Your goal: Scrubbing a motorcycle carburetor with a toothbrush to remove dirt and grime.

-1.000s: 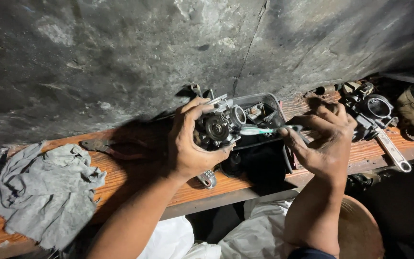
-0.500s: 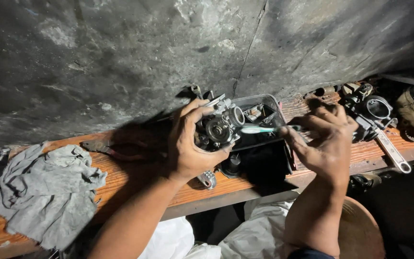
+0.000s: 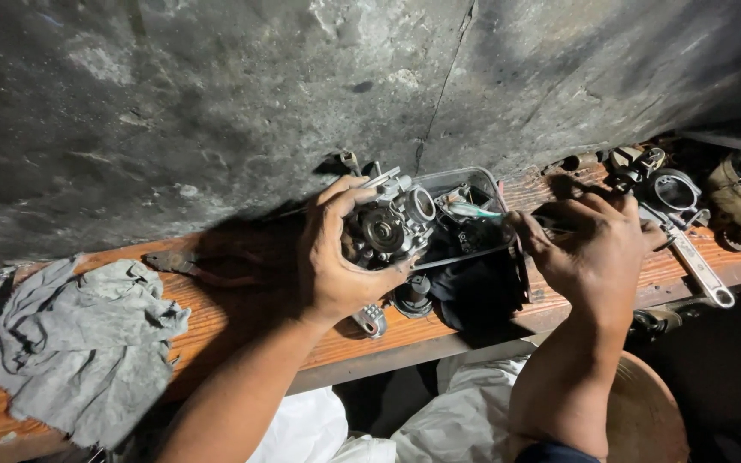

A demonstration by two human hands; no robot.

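Observation:
My left hand (image 3: pixel 336 257) grips a grey metal carburetor (image 3: pixel 392 223) and holds it just above the wooden bench (image 3: pixel 242 313). My right hand (image 3: pixel 593 253) holds a thin tool with a pale green handle (image 3: pixel 473 210), its tip pointing left toward the carburetor. Behind the tool stands a clear plastic tray (image 3: pixel 473 184) with small parts in it. A black cloth (image 3: pixel 478 291) lies under the tray.
A grey rag (image 3: pixel 79 343) lies on the bench's left end. A spanner (image 3: pixel 696 266) and round metal parts (image 3: pixel 671 189) sit at the right. A small round part (image 3: pixel 413 300) and a metal piece (image 3: pixel 370 319) lie near the front edge. A rough concrete wall rises behind.
My right hand has shifted slightly with the tool; the carburetor stays in my left hand in about the same place.

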